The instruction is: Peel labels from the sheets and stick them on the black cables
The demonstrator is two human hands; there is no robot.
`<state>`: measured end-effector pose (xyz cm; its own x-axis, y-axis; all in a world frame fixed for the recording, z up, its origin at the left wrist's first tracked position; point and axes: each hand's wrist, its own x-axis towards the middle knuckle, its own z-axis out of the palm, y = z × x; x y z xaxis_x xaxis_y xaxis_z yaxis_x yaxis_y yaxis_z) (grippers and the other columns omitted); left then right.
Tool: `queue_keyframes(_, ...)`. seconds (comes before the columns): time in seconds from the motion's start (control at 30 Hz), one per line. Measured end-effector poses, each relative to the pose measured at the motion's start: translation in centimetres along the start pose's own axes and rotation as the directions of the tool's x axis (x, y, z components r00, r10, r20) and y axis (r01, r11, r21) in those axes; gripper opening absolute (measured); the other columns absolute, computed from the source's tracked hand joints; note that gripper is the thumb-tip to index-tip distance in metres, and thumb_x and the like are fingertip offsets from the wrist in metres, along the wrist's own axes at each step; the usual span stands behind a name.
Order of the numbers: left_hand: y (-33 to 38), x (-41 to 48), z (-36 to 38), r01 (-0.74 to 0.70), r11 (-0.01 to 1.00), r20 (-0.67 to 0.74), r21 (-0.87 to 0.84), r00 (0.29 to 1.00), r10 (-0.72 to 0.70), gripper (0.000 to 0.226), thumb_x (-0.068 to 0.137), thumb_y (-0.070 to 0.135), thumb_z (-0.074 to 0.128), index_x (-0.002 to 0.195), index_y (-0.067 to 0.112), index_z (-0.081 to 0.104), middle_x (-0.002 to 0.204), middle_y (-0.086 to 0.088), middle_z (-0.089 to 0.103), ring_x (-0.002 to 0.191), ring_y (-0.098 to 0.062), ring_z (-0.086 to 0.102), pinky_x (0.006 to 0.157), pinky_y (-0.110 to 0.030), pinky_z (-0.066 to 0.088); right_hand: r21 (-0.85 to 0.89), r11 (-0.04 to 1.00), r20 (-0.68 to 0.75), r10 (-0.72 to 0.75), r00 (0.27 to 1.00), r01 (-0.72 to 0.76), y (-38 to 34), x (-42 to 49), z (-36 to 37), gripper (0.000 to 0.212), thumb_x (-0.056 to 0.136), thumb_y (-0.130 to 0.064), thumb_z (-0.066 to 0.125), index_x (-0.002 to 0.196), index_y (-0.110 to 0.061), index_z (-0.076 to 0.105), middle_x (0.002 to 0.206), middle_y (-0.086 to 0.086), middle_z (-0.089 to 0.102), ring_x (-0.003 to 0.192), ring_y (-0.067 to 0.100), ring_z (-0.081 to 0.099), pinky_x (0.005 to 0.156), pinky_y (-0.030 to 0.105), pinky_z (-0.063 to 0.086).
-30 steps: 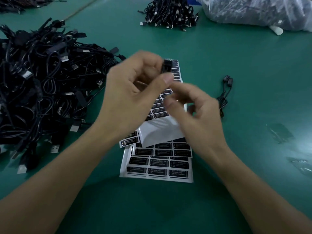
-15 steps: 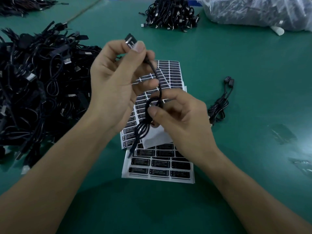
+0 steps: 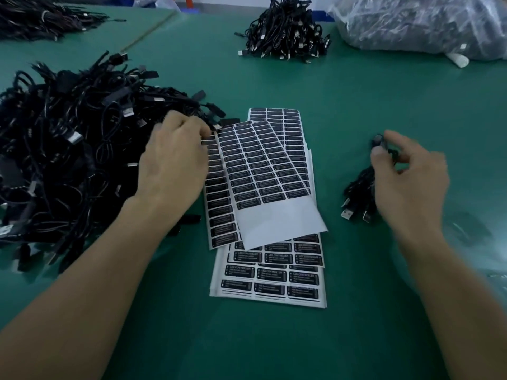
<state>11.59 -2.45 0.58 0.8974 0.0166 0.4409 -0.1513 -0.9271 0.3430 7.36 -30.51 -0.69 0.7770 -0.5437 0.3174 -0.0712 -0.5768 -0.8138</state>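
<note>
One cable (image 3: 380,142) done | my right hand (image 3: 408,176) is setting it aside, pinching it | left hand (image 3: 175,157) is reaching into the pile (image 3: 68,149), grip unclear

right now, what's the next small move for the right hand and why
Probably let go. The right hand pinches a cable just over the small bunch beside the label sheets, and the left hand is at the edge of the big pile.
</note>
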Motion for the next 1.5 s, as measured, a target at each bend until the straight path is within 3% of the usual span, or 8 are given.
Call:
queue_keyframes(0.07, -0.7, 0.3, -0.1, -0.014, 0.995, -0.058, 0.098, 0.998, 0.020, 0.032, 0.097, 0.005, 0.058, 0.128, 0.010, 0.062, 0.137, -0.011, 0.050, 0.125, -0.037, 0.044, 0.097, -0.048, 0.044, -0.035, 0.999, 0.025, -0.012, 1.000, 0.012, -0.1, -0.5, 0.2, 0.036, 0.096, -0.033, 0.058, 0.132, -0.033, 0.062, 0.119, 0.000, 0.038, 0.118, 0.026, 0.048, 0.109, 0.029, 0.037)
queue_keyframes(0.3, -2.5, 1.7, -0.1, 0.004, 0.921, -0.158, 0.390, 0.985, 0.062, 0.051, 0.097, 0.008, 0.054, 0.147, 0.009, 0.045, 0.163, -0.015, 0.026, 0.148, -0.037, 0.022, 0.115, -0.053, 0.020, -0.203, 0.971, -0.017, -0.136, 0.991, 0.130, -0.4, -1.6, 0.8, 0.039, 0.091, -0.023, 0.061, 0.130, -0.026, 0.062, 0.129, 0.010, 0.041, 0.120, 0.027, 0.036, 0.099, 0.024, 0.020)
queue_keyframes(0.57, -3.0, 2.7, 0.8, 0.071, 0.883, -0.148, 0.464, 0.989, -0.002, 0.035, 0.094, 0.004, 0.060, 0.129, 0.007, 0.060, 0.120, -0.020, 0.055, 0.113, -0.043, 0.045, 0.097, -0.052, 0.030, -0.184, 0.964, 0.038, -0.188, 0.982, 0.191, -0.5, -2.0, 1.1, 0.035, 0.092, -0.022, 0.061, 0.127, -0.025, 0.064, 0.117, -0.002, 0.036, 0.111, 0.017, 0.033, 0.108, 0.034, 0.029)
queue_keyframes(0.83, -3.2, 2.8, 0.0, 0.075, 0.964, -0.168, 0.256, 0.985, -0.033, 0.052, 0.089, -0.011, 0.061, 0.138, 0.000, 0.052, 0.143, -0.029, 0.039, 0.124, -0.050, 0.043, 0.103, -0.059, 0.036, -0.171, 0.963, 0.071, -0.199, 0.977, 0.209, -0.3, -2.1, 1.2, 0.026, 0.093, -0.021, 0.061, 0.118, -0.026, 0.067, 0.112, -0.005, 0.038, 0.102, 0.011, 0.031, 0.097, 0.024, 0.027)
queue_keyframes(1.0, -3.7, 3.3, 0.1, 0.102, 0.964, -0.176, 0.244, 0.983, -0.059, 0.053, 0.090, -0.015, 0.052, 0.140, 0.002, 0.052, 0.130, -0.027, 0.049, 0.120, -0.047, 0.042, 0.099, -0.056, 0.039, -0.164, 0.962, 0.084, -0.208, 0.975, 0.219, -0.3, -2.2, 1.2, 0.024, 0.093, -0.021, 0.061, 0.115, -0.026, 0.067, 0.110, -0.005, 0.040, 0.103, 0.012, 0.033, 0.090, 0.017, 0.024)
queue_keyframes(1.17, -2.4, 3.1, 0.0, 0.102, 0.953, -0.211, 0.286, 0.977, -0.041, 0.037, 0.097, 0.010, 0.050, 0.133, 0.004, 0.059, 0.127, -0.023, 0.049, 0.116, -0.046, 0.044, 0.085, -0.060, 0.043, -0.169, 0.953, 0.100, -0.238, 0.966, 0.253, -0.3, -2.3, 1.5, 0.023, 0.093, -0.019, 0.062, 0.114, -0.025, 0.068, 0.109, -0.005, 0.041, 0.102, 0.012, 0.034, 0.088, 0.014, 0.022)
queue_keyframes(1.3, -1.7, 4.5, -0.5, 0.113, 0.896, -0.059, 0.429, 0.994, -0.097, 0.030, 0.101, 0.018, 0.052, 0.124, 0.001, 0.058, 0.134, -0.019, 0.042, 0.119, -0.047, 0.042, 0.076, -0.055, 0.040, -0.176, 0.943, 0.108, -0.266, 0.958, 0.282, -0.2, -2.5, 1.7, 0.022, 0.093, -0.018, 0.062, 0.113, -0.023, 0.069, 0.107, -0.004, 0.042, 0.100, 0.014, 0.036, 0.091, 0.019, 0.024)
queue_keyframes(1.5, -1.0, 7.2, -1.6, 0.129, 0.842, 0.004, 0.524, 0.988, -0.154, 0.022, 0.088, -0.005, 0.066, 0.109, 0.000, 0.066, 0.098, -0.014, 0.042, 0.109, -0.045, 0.049, 0.070, -0.048, 0.034, -0.159, 0.942, 0.105, -0.280, 0.954, 0.294, -0.1, -2.6, 1.9, 0.021, 0.093, -0.017, 0.063, 0.112, -0.023, 0.070, 0.104, -0.005, 0.042, 0.097, 0.014, 0.037, 0.090, 0.020, 0.027)
